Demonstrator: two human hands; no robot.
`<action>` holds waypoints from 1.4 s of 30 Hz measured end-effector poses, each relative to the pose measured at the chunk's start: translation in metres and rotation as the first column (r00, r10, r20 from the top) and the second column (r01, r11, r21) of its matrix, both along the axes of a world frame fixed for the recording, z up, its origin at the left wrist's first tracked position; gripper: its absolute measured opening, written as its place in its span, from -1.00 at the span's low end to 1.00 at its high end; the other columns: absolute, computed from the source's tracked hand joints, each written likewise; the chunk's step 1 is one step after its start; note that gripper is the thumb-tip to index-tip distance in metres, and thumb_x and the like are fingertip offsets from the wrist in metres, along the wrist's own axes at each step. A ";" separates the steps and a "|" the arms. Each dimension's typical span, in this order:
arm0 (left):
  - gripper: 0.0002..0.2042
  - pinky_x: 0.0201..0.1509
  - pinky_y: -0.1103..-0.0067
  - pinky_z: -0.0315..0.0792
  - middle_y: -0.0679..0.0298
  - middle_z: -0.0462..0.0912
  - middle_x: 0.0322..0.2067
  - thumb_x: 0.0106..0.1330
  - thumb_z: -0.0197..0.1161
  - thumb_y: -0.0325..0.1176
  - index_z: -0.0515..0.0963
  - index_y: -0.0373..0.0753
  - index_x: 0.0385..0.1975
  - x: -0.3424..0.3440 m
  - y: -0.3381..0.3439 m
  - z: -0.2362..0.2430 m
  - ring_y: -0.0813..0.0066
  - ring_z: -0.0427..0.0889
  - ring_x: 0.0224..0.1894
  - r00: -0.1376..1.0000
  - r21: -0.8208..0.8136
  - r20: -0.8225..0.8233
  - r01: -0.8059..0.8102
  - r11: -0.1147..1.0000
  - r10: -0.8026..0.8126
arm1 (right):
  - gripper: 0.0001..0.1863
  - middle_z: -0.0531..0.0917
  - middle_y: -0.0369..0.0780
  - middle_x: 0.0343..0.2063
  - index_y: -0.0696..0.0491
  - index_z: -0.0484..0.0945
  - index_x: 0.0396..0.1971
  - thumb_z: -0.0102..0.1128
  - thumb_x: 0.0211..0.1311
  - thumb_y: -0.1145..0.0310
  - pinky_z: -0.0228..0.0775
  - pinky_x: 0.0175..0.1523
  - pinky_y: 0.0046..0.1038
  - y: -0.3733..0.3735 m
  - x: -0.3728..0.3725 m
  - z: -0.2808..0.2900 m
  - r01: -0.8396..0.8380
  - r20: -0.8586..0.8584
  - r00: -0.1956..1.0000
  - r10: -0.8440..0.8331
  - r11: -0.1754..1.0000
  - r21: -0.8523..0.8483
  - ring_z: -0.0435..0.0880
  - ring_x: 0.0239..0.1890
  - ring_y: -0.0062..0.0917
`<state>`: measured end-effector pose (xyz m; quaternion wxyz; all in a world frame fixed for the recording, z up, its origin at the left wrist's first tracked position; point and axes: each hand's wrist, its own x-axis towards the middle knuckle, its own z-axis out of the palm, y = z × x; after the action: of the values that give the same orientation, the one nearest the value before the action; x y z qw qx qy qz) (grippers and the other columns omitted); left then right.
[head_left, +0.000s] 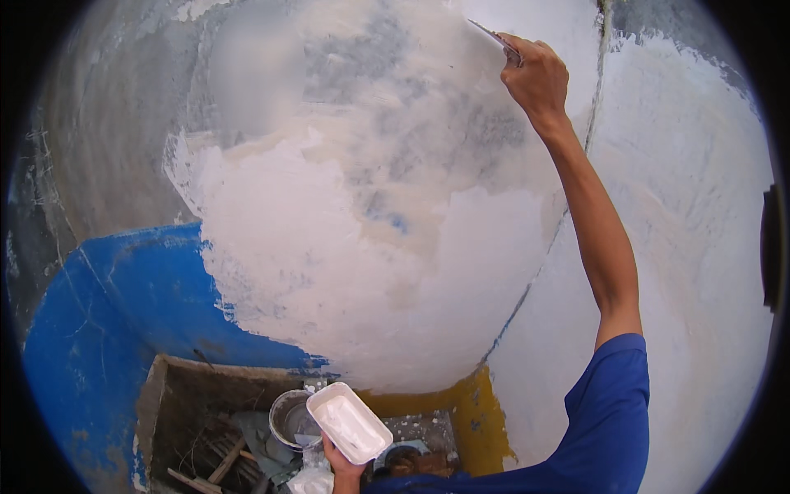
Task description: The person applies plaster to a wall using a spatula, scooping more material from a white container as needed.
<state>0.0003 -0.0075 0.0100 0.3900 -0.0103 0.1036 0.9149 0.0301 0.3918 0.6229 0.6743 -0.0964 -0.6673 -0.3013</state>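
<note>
The right hand grips a thin flat blade near the upper edge of the wall, left of a dark seam. The left hand holds a white tray of white paste near the lower edge, beside a round bucket. Blue paint covers the wall's lower left corner; white coating adjoins it.

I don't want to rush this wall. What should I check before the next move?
1. Flat-bladed tool gripped in right hand: ok.
2. Tray supported by left hand: ok.
3. White paste in tray: ok.
4. Wall evenly white: not ok, grey patches show.
5. Blade touching the wall: cannot tell.
6. Paste enough for the patches: cannot tell.
</note>
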 end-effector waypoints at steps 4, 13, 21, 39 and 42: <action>-0.34 0.39 0.00 0.27 0.21 0.38 0.35 0.45 -0.13 0.22 0.22 -0.04 0.43 0.002 -0.007 0.003 0.01 0.42 0.32 0.999 -0.013 -0.002 -0.039 0.999 0.039 | -0.58 0.67 -0.21 -0.48 -0.08 0.75 -0.13 0.19 -0.04 0.54 0.49 -0.27 -0.31 -0.030 -0.010 -0.034 -0.009 0.165 0.985 0.056 0.962 -0.274 0.62 -0.42 -0.30; -0.33 0.39 0.01 0.29 0.20 0.38 0.35 0.45 -0.13 0.23 0.22 -0.04 0.43 -0.004 -0.005 -0.004 0.00 0.42 0.31 0.999 -0.031 -0.033 -0.020 0.999 0.019 | -0.55 0.68 -0.16 -0.19 0.14 0.66 -0.07 0.22 -0.09 0.59 0.56 -0.10 -0.27 -0.025 -0.070 -0.102 0.155 0.108 0.979 -0.174 0.974 0.166 0.62 -0.11 -0.26; -0.34 0.39 0.01 0.29 0.20 0.37 0.35 0.46 -0.14 0.22 0.20 -0.03 0.43 -0.002 -0.009 0.007 0.01 0.42 0.32 0.999 0.004 -0.045 -0.027 1.000 0.028 | -0.75 0.70 -0.20 -0.36 0.01 0.76 -0.25 0.24 0.05 0.50 0.52 -0.16 -0.26 -0.034 -0.009 -0.054 -0.152 0.048 0.986 0.161 0.976 -0.156 0.65 -0.20 -0.26; -0.37 0.27 0.00 0.42 0.21 0.46 0.27 0.44 -0.06 0.19 0.25 -0.04 0.40 0.004 -0.012 0.018 0.04 0.52 0.23 0.999 -0.029 0.037 -0.032 0.999 0.033 | -0.67 0.76 -0.31 -0.28 -0.11 0.74 -0.15 0.20 0.12 0.57 0.55 -0.19 -0.37 -0.005 -0.007 0.025 -0.022 -0.012 1.000 0.026 0.970 0.242 0.65 -0.25 -0.39; -0.37 0.28 0.00 0.41 0.21 0.45 0.27 0.44 -0.06 0.19 0.24 -0.03 0.40 0.005 -0.015 0.014 0.04 0.51 0.24 0.998 -0.001 0.047 -0.036 0.999 0.036 | -0.73 0.72 -0.06 -0.45 -0.02 0.76 -0.34 0.06 0.10 0.44 0.54 -0.21 -0.15 -0.006 -0.017 0.054 -0.101 -0.002 0.995 0.104 0.970 0.220 0.69 -0.32 -0.14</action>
<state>0.0053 -0.0223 0.0240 0.3758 -0.0339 0.0942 0.9213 0.0129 0.3855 0.6771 0.6998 0.0112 -0.6295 -0.3374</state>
